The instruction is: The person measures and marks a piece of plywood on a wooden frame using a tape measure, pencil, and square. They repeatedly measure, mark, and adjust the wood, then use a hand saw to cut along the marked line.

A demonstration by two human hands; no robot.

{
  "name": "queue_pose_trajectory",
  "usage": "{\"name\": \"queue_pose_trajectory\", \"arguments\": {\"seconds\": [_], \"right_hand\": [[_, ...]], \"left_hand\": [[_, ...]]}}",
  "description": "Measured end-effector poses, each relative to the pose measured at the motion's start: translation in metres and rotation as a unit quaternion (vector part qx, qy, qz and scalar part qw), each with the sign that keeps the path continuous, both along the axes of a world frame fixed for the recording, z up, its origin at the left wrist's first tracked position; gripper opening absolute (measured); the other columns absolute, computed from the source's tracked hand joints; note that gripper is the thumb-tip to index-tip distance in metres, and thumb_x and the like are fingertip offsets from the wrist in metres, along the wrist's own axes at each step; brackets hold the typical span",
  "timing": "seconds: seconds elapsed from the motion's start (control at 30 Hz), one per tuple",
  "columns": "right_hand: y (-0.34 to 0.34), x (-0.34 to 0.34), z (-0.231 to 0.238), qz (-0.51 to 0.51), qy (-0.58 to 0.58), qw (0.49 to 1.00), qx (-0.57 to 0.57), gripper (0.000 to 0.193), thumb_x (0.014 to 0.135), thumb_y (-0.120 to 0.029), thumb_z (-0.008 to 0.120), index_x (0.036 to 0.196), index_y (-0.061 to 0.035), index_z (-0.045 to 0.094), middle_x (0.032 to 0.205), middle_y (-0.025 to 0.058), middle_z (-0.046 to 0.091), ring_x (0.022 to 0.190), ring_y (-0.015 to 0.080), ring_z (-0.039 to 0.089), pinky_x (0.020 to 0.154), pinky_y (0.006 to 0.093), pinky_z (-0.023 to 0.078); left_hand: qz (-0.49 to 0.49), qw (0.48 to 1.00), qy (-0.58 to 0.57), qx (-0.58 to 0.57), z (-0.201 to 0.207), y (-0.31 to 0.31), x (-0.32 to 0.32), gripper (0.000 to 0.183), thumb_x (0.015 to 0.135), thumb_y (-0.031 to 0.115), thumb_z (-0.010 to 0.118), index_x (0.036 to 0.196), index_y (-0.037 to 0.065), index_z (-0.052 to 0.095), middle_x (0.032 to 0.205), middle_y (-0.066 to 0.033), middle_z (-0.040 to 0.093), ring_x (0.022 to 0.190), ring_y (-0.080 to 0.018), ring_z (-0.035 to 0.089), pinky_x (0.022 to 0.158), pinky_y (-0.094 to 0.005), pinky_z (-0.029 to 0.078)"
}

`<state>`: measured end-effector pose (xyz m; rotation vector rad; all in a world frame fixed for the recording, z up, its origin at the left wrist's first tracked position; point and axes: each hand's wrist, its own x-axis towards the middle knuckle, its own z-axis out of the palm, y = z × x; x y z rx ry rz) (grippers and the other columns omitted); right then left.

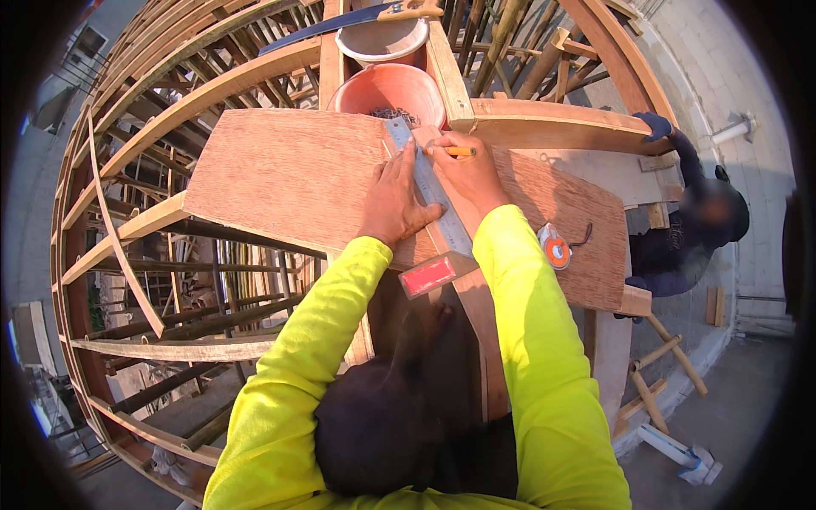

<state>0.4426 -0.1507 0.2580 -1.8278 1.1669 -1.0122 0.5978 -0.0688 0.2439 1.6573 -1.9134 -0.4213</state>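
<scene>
My left hand [395, 197] lies stretched out on a try square, thumb apart, pressing its metal blade [457, 234] down. The square's stock with a red panel [427, 275] points toward me. In my right hand [470, 174] is a yellow pencil [461, 151], pinched beside the blade's far end; its tip is hidden by my fingers. Under the square runs a narrow wooden strip [478, 293], across a reddish plywood sheet [285, 170]. An orange and white tape measure [555, 248] rests on the plywood, right of my right forearm.
Beyond the plywood stand an orange bucket of nails [387, 85] and a pale bucket [382, 40], with a handsaw [340, 25] above them. Curved wooden ribs [183, 98] span gaps at left. At right, a person [701, 212] in dark clothing touches the frame. A dark rounded shape fills the lower middle.
</scene>
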Motion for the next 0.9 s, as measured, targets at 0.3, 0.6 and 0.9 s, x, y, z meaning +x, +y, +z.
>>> {"name": "queue_pose_trajectory", "arguments": {"seconds": [0.3, 0.6, 0.9], "right_hand": [[-0.031, 0.025, -0.017, 0.001, -0.069, 0.996, 0.059, 0.015, 0.087, -0.016, 0.072, 0.092, -0.0017, 0.073, 0.080, 0.0150, 0.072, 0.072, 0.0219, 0.069, 0.070, 0.0347, 0.053], [-0.009, -0.008, 0.000, 0.002, -0.028, 0.993, 0.117, 0.013, 0.086, -0.014, 0.070, 0.089, -0.0025, 0.073, 0.071, 0.0140, 0.069, 0.065, 0.0210, 0.066, 0.066, 0.0345, 0.053], [0.123, -0.098, 0.081, 0.065, 0.316, 0.946, 0.024, 0.013, 0.093, -0.014, 0.061, 0.098, -0.0044, 0.068, 0.088, 0.0167, 0.066, 0.083, 0.0391, 0.067, 0.075, 0.0478, 0.053]], "left_hand": [[-0.005, 1.000, 0.027, -0.011, 0.002, 0.000, 0.002, 0.120, 0.065, 0.044, 0.079, 0.155, -0.012, 0.023, 0.144, -0.0255, 0.052, 0.131, -0.0379, 0.051, 0.116, -0.0431, 0.033], [-0.005, 0.999, 0.032, 0.002, 0.004, -0.001, 0.000, 0.123, 0.062, 0.035, 0.081, 0.157, -0.008, 0.017, 0.149, -0.0225, 0.050, 0.130, -0.0431, 0.050, 0.115, -0.0447, 0.037], [-0.001, 0.999, 0.028, -0.021, -0.003, -0.002, 0.004, 0.117, 0.064, 0.032, 0.082, 0.157, -0.006, 0.022, 0.147, -0.0205, 0.053, 0.134, -0.0385, 0.049, 0.118, -0.0436, 0.033]]}}
